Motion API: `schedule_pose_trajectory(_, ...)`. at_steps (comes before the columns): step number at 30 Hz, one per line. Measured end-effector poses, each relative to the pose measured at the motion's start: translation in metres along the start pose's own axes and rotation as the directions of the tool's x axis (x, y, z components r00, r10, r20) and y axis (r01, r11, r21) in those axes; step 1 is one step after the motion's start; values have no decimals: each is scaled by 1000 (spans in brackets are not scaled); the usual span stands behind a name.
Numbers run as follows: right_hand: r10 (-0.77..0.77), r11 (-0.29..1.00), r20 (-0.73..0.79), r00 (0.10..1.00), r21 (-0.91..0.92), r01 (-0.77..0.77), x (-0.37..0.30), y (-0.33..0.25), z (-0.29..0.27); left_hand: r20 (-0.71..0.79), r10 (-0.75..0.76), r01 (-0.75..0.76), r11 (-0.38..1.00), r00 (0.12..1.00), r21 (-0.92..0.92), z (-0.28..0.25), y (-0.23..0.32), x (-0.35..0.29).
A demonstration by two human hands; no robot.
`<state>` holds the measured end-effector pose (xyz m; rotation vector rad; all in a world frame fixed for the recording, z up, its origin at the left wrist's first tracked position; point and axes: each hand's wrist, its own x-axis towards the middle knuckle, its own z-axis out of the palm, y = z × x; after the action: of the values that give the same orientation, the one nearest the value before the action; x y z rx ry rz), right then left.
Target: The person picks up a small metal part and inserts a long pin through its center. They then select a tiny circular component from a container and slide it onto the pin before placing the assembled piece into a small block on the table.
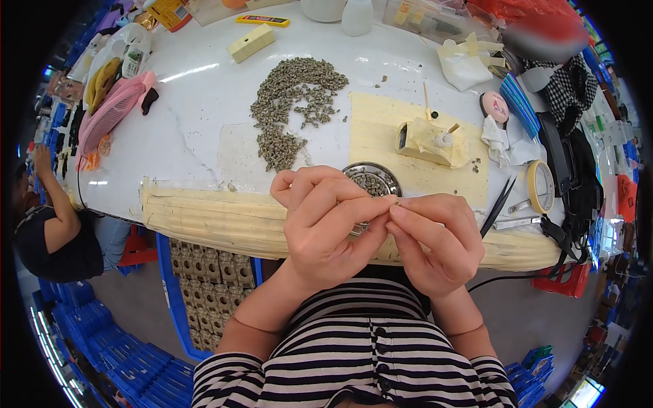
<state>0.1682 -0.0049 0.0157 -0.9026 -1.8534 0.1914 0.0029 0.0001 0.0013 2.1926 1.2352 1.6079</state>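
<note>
My left hand [330, 224] and my right hand [439, 238] meet fingertip to fingertip over the table's near edge. Both are closed in a pinch around something tiny, too small to make out. Just behind the fingers sits a round metal dish [392, 175] with small grey metal parts [371, 182] in it, partly hidden by my left hand. Farther back, a large curved pile of the same kind of small parts [286, 88] spreads over the white tabletop [197, 102].
Right of the dish stands a tape-wrapped block [425, 143] holding a small bottle. Black tweezers [498, 206], a tape roll [541, 187] and a bag lie at right. A pink basket [112, 112] is at left. Below stands a blue crate [166, 272] of metal parts; a person sits far left.
</note>
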Motion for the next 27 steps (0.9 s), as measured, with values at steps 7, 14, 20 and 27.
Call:
schedule_pose_trajectory(7, 42, 999, -29, 999, -23, -43, -2, 0, 3, -6, -10, 10, 1000, 1000, -7, 0, -1, -1)
schedule_pose_trajectory(14, 468, 756, 190, 863, 419, -502, -11, 1, -3, 18, 34, -34, 999, 999, -17, -5, 0, 1)
schedule_pose_trajectory(20, 619, 364, 365, 695, 651, -666, -8, -3, -8, 20, 55, -55, 998, 998, -5, -4, -1, -1)
schedule_pose_trajectory(27, 550, 650, 201, 811, 507, -566, -7, -2, -7, 21, 41, -42, 998, 999, 38, -3, 1, -1)
